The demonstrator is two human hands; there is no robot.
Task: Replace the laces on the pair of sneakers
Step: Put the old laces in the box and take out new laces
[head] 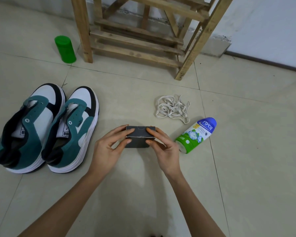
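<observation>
Two teal, white and black sneakers stand side by side on the tiled floor at the left, the left sneaker (pixel 29 124) and the right sneaker (pixel 73 129); both have bare eyelets with no laces. A tangle of white laces (pixel 172 108) lies loose on the floor right of centre. Between them I hold a small dark grey cardboard box (pixel 140 135) above the floor. My left hand (pixel 108 147) grips its left end and my right hand (pixel 162 147) pinches its right end, fingers over the top flap.
A green and white powder bottle with a blue cap (pixel 195 135) lies on its side just right of my right hand. A green cylindrical container (pixel 65 49) stands at the back left. A wooden stool frame (pixel 143 36) occupies the back centre, near the wall.
</observation>
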